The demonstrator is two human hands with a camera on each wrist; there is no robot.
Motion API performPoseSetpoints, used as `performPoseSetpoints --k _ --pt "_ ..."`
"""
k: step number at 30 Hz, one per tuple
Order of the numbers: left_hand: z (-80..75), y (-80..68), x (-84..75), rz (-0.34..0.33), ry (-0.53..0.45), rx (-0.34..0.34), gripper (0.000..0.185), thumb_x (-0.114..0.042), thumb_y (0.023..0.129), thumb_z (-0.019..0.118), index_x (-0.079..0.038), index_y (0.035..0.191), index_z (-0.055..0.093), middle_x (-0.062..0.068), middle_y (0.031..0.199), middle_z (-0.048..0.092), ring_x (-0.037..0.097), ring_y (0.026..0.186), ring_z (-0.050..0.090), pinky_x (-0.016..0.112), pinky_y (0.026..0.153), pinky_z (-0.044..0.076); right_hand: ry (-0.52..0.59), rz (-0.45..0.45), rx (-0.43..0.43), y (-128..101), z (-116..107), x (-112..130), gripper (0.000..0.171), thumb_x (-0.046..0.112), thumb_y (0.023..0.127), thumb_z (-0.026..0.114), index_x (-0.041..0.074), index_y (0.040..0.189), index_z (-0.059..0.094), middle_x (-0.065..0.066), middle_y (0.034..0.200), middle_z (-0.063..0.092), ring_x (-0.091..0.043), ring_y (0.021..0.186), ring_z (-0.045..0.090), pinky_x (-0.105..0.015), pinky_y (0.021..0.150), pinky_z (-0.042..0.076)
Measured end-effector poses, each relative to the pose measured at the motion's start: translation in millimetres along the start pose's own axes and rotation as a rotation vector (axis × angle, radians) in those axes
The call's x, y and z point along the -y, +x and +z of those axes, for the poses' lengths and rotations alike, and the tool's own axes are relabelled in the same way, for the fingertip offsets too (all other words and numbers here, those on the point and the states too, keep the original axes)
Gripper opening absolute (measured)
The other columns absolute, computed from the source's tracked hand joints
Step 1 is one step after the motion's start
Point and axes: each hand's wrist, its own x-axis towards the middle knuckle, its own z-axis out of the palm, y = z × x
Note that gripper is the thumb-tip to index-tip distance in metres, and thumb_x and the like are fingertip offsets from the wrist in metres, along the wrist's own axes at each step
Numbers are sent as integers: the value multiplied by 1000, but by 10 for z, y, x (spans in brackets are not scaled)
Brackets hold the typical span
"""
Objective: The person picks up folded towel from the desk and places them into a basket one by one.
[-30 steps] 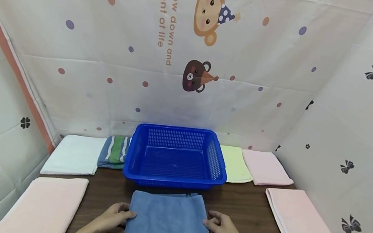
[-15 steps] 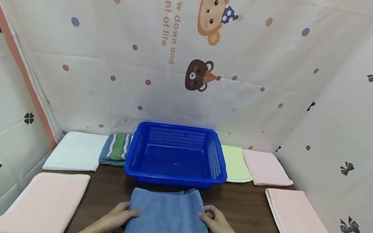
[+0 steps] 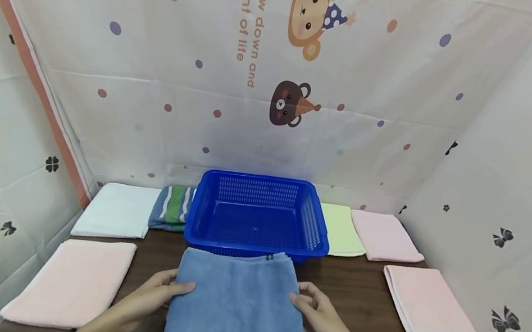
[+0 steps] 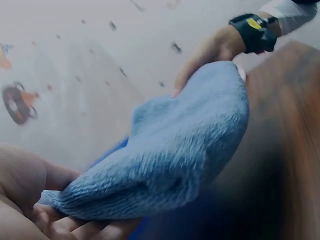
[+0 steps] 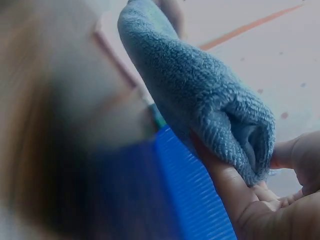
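A folded blue towel (image 3: 235,309) is held between both hands in front of the basket. My left hand (image 3: 158,293) grips its left side, thumb on the upper face and fingers underneath. On the opposite side my right hand (image 3: 319,312) pinches the towel the same way. In the left wrist view the towel (image 4: 165,140) hangs above the table, its layers bulging at the folded edge. The right wrist view shows the open fold of the towel (image 5: 200,90) between thumb and fingers. Just beyond its far edge stands a blue plastic basket (image 3: 254,249) with nothing in it.
Folded towels lie around the basket: white (image 3: 117,210), striped (image 3: 173,207) and pale pink (image 3: 73,281) at left. Yellow-green (image 3: 342,230), pink (image 3: 386,237) and another pink one (image 3: 432,306) lie at right. Printed cloth walls (image 3: 230,132) enclose the dark wooden table (image 3: 357,281).
Both hands have lifted the blue towel and carried it forward toward the basket, so its far edge now overlaps the basket's near side in the head view. The head view has shifted slightly.
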Motion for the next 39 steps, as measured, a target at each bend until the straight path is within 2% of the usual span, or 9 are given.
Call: performPoseSetpoints --k 4,8,13,17,22,26,30,34,39 --pt "-89 -91 -255 97 -47 52 69 -32 105 57 11 152 32 6 113 75 18 97 73 38 86 60 70 -35 46 -25 -56 293 43 24 106 55 -4 135 40 -2 110 75 -15 87 74 -39 73 63" --pt "-215 50 -652 157 34 -24 65 -33 104 60 5 152 38 8 120 72 17 104 70 37 94 56 -54 -63 -51 181 -175 676 45 24 106 55 -4 137 39 -9 109 69 -14 86 69 -40 73 63" --pt "-452 641 -1108 130 139 -135 74 -33 101 64 4 156 31 25 146 54 38 126 63 46 101 56 -190 -23 -151 744 -418 1145 48 27 106 54 -1 142 38 -3 97 49 -9 77 49 -30 66 55" --pt "-610 1199 -1327 91 205 -158 76 -26 100 67 8 156 28 29 154 44 44 136 53 50 104 54 -174 27 -133 1221 -614 1359 22 22 109 48 3 117 43 -2 92 40 -11 70 38 -30 64 48" --pt "-728 1693 -1444 51 308 -165 65 -16 99 66 11 151 38 29 149 50 44 133 55 51 105 52 -177 129 -127 1751 -759 1356 25 17 108 45 -3 123 47 -9 109 50 -27 101 59 -40 80 55" --pt "-718 1919 -1484 27 449 -195 39 -7 95 67 11 127 57 28 123 64 41 116 67 48 96 58 -171 286 -127 2054 -811 1207 52 12 106 44 -7 152 27 -25 152 39 -40 140 44 -52 105 52" --pt "-639 2070 -1502 -7 725 -262 26 -6 89 72 6 107 58 22 101 66 30 80 73 39 72 64 -215 408 -103 2225 -783 1060 53 7 105 43 -7 153 26 -30 158 33 -39 133 48 -54 105 53" --pt "-570 2183 -1487 -85 956 -285 57 -9 87 76 10 136 53 28 120 67 27 72 75 32 59 62 -359 451 -8 2316 -703 1010 48 8 106 42 -11 149 36 -34 151 43 -44 131 55 -47 95 59" --pt "-530 2283 -1370 -187 1027 -273 44 -2 89 72 9 130 61 28 123 67 23 69 74 26 55 60 -489 490 105 2403 -622 975 48 10 107 42 -13 149 37 -35 153 41 -48 134 53 -42 89 61"
